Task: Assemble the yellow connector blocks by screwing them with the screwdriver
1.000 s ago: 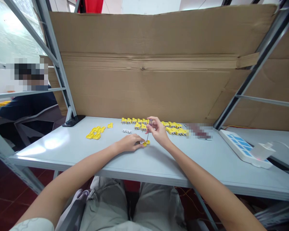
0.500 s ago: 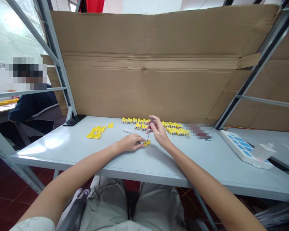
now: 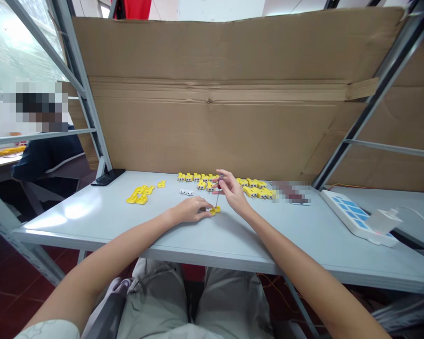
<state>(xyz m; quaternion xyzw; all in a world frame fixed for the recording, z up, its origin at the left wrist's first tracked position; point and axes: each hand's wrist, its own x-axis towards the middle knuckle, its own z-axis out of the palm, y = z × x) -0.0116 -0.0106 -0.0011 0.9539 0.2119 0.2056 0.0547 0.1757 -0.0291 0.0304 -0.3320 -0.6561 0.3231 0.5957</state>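
Note:
My right hand (image 3: pixel 232 192) pinches the handle of a screwdriver (image 3: pixel 216 199), whose thin shaft points down. Its tip meets a small yellow plastic part (image 3: pixel 215 211) lying on the table. My left hand (image 3: pixel 192 209) rests on the tabletop, its fingers closed on the left side of that yellow part; a bit of white and metal shows at the fingertips. Behind my hands stand rows of yellow pieces with white bodies (image 3: pixel 201 178), partly covered by my right hand. Small white pieces (image 3: pixel 186 192) lie just beyond my left hand.
Loose yellow parts (image 3: pixel 140 193) lie on the left of the table (image 3: pixel 254 240). A black phone-like object (image 3: pixel 108 177) is at the back left corner. On the right are a power strip (image 3: pixel 356 216) with a plugged-in charger (image 3: pixel 384 221). Cardboard (image 3: pixel 212 127) walls the back. A seated person (image 3: pixel 51 150) is at left.
The fingers of my right hand have shifted slightly around the screwdriver handle. My left hand and the yellow part stay in place; the whole view has moved a little.

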